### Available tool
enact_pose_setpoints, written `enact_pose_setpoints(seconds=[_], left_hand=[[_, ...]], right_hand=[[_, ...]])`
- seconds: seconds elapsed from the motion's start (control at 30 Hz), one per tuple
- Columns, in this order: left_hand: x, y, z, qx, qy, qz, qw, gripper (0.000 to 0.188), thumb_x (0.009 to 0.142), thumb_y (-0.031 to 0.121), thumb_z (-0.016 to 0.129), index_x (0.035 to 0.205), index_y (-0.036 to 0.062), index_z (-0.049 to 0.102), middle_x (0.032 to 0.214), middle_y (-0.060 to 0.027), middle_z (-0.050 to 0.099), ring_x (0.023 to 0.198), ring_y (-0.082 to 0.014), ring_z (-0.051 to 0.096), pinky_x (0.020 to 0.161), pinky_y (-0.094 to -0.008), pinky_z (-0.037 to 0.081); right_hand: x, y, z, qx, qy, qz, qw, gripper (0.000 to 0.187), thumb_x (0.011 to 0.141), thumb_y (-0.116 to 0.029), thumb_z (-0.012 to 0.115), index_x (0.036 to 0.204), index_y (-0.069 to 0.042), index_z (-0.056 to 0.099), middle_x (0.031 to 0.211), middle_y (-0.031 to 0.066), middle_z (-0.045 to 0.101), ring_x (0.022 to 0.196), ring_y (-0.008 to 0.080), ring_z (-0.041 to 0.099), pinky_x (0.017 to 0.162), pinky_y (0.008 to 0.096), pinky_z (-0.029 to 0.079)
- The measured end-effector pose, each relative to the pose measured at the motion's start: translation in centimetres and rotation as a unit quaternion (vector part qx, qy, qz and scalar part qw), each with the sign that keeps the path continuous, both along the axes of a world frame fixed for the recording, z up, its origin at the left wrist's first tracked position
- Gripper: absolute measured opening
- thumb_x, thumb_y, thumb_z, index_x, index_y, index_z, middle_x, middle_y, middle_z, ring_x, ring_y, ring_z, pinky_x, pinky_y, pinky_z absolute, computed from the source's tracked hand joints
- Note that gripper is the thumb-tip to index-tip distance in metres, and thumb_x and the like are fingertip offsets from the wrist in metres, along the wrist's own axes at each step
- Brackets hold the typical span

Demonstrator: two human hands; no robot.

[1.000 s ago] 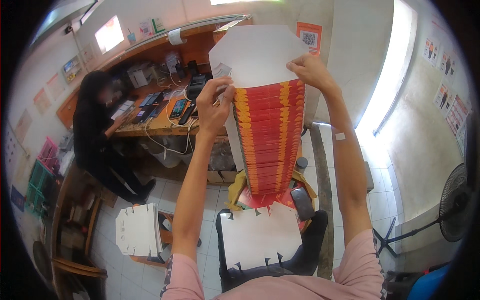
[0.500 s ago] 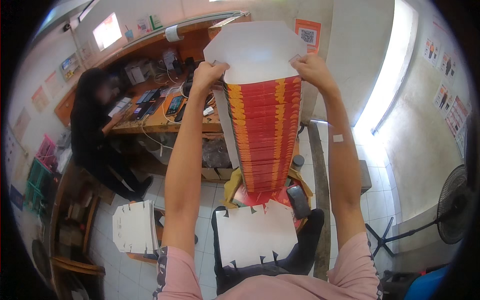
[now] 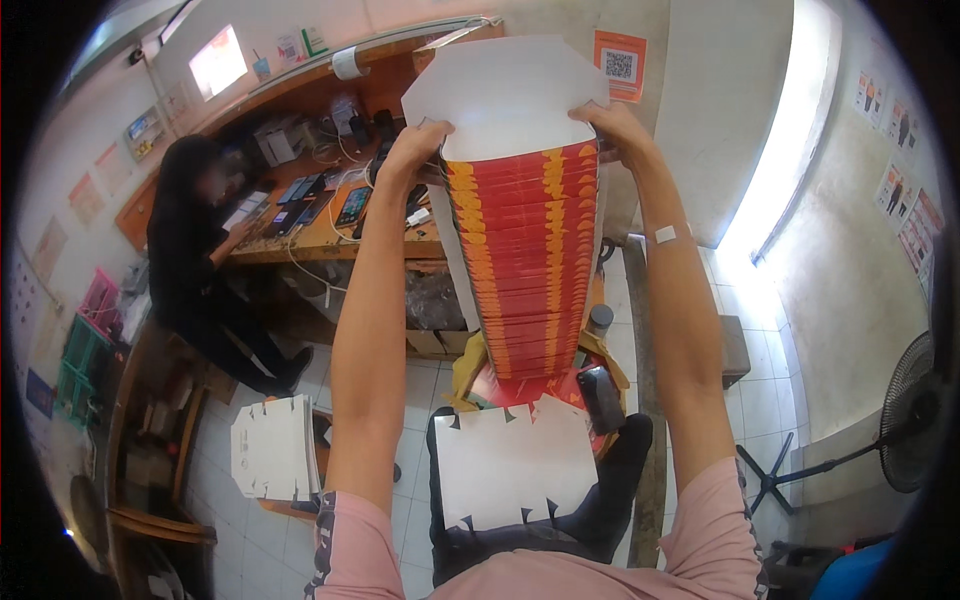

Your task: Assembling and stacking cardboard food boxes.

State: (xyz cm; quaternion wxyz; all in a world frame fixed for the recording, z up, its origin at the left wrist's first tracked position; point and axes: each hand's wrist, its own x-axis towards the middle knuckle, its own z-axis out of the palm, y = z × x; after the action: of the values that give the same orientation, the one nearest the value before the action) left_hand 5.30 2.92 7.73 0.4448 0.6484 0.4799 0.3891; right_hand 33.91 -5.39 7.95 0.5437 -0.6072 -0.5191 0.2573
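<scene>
A tall stack of red cardboard cartons (image 3: 525, 260) with yellow patterning rises in front of me. Its top carton (image 3: 505, 90) shows a white inner face and a wide flap with cut corners. My left hand (image 3: 412, 152) is closed on the left edge of that carton, thumb lying on the white face. On the opposite edge, my right hand (image 3: 615, 130) grips it the same way; the fingers underneath are hidden. Across my lap lies a flat white cardboard sheet (image 3: 515, 468) with notched edges, touched by neither hand.
At the left, a stool carries a pile of white cardboard sheets (image 3: 274, 447). A person in black (image 3: 190, 260) stands by a wooden desk (image 3: 330, 238) with several phones. A dark phone (image 3: 600, 400) lies near my right knee. A black fan (image 3: 905, 410) stands at right.
Both hands stay on the top carton's edges, and the right hand sits slightly farther left in view. The whole scene has shifted slightly as my head moved.
</scene>
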Motion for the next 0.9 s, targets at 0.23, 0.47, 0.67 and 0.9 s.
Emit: enact_pose_setpoints(seconds=[0.23,0.47,0.67,0.9], left_hand=[[-0.9,0.3,-0.8,0.008,-0.034,-0.014,0.999,0.057,0.081,0.035,0.070,0.113,-0.0118,0.061,0.093,-0.0166,0.070,0.073,-0.0279,0.072,0.060,-0.0359,0.062],[-1.9,-4.9,-1.7,0.035,-0.035,-0.037,0.998,0.068,0.086,0.055,0.067,0.117,-0.0056,0.065,0.105,-0.0141,0.068,0.086,-0.0249,0.068,0.071,-0.0375,0.056],[-9.7,-21.3,-10.6,0.195,-0.178,0.005,0.965,0.038,0.098,0.033,0.061,0.114,0.0007,0.072,0.095,-0.0063,0.071,0.082,-0.0127,0.065,0.069,-0.0283,0.051],[-13.8,-38.2,-1.8,0.056,-0.279,-0.280,0.917,0.047,0.093,0.042,0.066,0.105,-0.0035,0.070,0.069,-0.0107,0.067,0.049,-0.0158,0.061,0.045,-0.0317,0.049]], right_hand=[[0.3,-1.1,0.9,-0.027,-0.003,-0.009,1.000,0.040,0.082,-0.035,0.075,0.103,-0.001,0.069,0.090,0.0122,0.071,0.073,0.0198,0.071,0.061,0.0337,0.061],[-0.6,-5.2,0.2,0.099,-0.032,-0.032,0.994,0.036,0.092,-0.036,0.071,0.097,-0.001,0.074,0.089,0.0080,0.072,0.076,0.0164,0.069,0.068,0.0306,0.058],[-2.2,-17.0,-14.8,0.162,0.004,0.003,0.987,0.035,0.094,-0.034,0.070,0.105,-0.001,0.074,0.091,0.0063,0.073,0.084,0.0112,0.065,0.071,0.0284,0.052],[-15.1,-20.4,-42.0,-0.234,-0.242,0.175,0.925,0.064,0.062,-0.018,0.088,0.121,-0.006,0.066,0.113,0.0188,0.068,0.107,0.0335,0.064,0.092,0.0450,0.052]])
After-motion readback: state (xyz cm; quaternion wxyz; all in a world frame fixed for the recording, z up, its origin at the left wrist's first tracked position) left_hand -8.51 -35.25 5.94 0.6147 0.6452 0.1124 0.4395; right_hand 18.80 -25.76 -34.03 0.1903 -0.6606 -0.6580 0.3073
